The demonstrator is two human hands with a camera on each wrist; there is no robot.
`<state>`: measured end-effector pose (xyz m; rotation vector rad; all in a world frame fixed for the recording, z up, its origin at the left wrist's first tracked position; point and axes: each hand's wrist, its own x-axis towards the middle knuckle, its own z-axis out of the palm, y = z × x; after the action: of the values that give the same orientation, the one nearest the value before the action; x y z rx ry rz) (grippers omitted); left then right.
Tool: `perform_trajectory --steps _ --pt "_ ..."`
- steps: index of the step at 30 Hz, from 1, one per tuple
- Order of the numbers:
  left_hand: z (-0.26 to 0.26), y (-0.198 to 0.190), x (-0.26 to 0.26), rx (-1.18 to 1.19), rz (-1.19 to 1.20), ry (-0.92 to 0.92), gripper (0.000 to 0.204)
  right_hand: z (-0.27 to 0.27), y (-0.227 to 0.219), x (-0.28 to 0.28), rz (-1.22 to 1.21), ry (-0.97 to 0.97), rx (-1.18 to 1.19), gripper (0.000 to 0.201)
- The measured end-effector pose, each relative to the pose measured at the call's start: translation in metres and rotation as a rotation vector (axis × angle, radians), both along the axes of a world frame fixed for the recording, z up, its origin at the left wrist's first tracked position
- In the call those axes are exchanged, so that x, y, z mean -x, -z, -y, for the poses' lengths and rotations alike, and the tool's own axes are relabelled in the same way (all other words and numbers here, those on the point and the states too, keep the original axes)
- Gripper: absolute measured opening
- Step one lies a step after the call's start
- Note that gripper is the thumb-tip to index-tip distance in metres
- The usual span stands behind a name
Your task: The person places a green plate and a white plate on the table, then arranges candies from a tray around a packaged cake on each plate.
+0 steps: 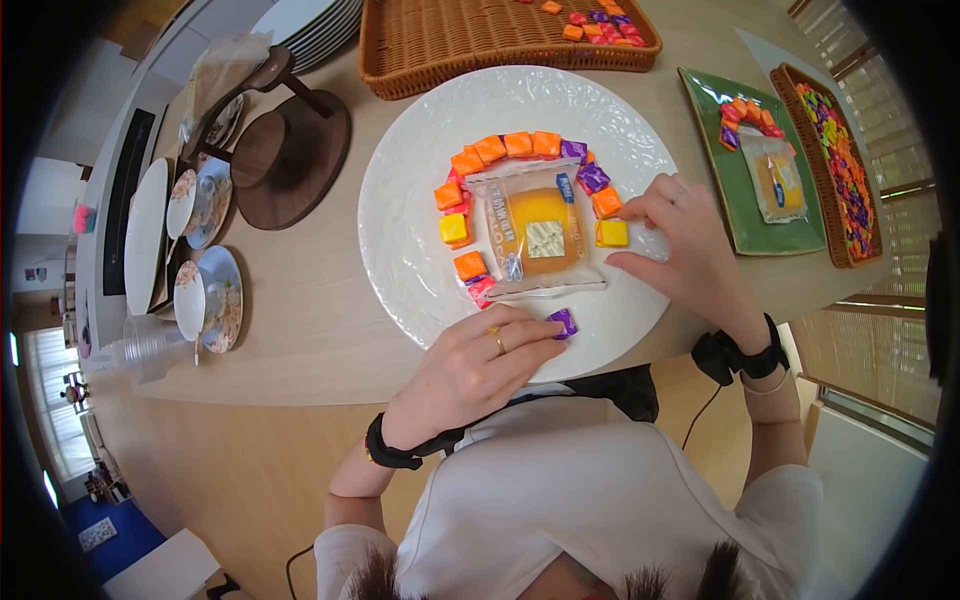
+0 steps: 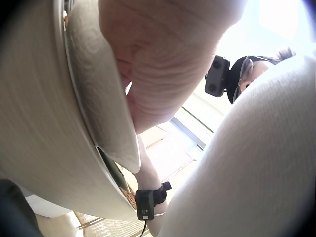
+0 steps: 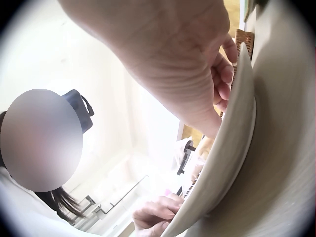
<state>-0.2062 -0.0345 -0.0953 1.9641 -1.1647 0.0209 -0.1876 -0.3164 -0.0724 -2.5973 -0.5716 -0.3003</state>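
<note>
The left hand (image 1: 472, 366) pinches a purple sweet (image 1: 564, 322) at the plate's (image 1: 400, 190) five o'clock, maybe for steadiness; the right hand (image 1: 690, 235), fingers wide, is by a yellow sweet (image 1: 611, 234) at three.

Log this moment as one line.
left hand: pinches purple candy | right hand: beside yellow candy | white plate: candy arc around packaged bun

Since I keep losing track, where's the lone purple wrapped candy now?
In the head view, the purple wrapped candy is on the near part of the white plate, at the left hand's fingertips, below the packaged bun.
</note>
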Motion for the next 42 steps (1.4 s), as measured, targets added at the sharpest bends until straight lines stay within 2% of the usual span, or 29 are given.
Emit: perform_trajectory --steps 2,4,5,6,7,10,12,18,23,29,36,42 --pt "-0.004 0.0 0.0 0.009 0.005 0.005 0.031 0.001 -0.01 0.005 -0.037 0.053 -0.006 0.034" --pt "-0.013 0.0 0.002 0.153 0.061 -0.206 0.027 -0.001 -0.019 0.015 -0.074 0.071 -0.021 0.034" --pt "-0.018 0.0 0.0 0.152 0.062 -0.208 0.027 -0.002 -0.021 0.02 -0.112 0.092 -0.038 0.034" --pt "-0.022 -0.001 -0.002 0.154 0.048 -0.317 0.026 -0.004 -0.02 0.024 -0.111 0.09 -0.038 0.034" --pt "-0.024 -0.001 -0.004 0.156 0.034 -0.425 0.025 -0.007 -0.019 0.028 -0.084 0.011 -0.02 0.032" --pt "-0.024 -0.002 -0.008 0.099 0.032 -0.493 0.023 -0.017 -0.009 0.029 -0.019 -0.115 0.019 0.028" --pt "-0.025 -0.002 -0.007 0.08 0.02 -0.488 0.026 -0.02 -0.003 0.028 0.02 -0.164 0.04 0.026" --pt "-0.026 0.002 -0.008 0.005 0.004 -0.463 0.03 -0.022 -0.002 0.028 0.043 -0.116 0.022 0.024" --pt "-0.024 0.002 -0.01 -0.05 0.006 -0.543 0.034 -0.017 -0.001 0.038 -0.036 -0.1 0.004 0.024" --pt "-0.014 -0.005 -0.01 -0.103 -0.027 -0.612 0.029 -0.015 0.004 0.043 -0.067 -0.053 -0.072 0.02" --pt "-0.015 -0.007 -0.008 -0.132 -0.006 -0.617 0.025 -0.015 0.005 0.043 -0.07 -0.041 -0.108 0.019" --pt "-0.02 -0.015 -0.009 -0.24 -0.099 -0.599 0.024 -0.015 0.006 0.043 -0.088 -0.013 -0.151 0.017"
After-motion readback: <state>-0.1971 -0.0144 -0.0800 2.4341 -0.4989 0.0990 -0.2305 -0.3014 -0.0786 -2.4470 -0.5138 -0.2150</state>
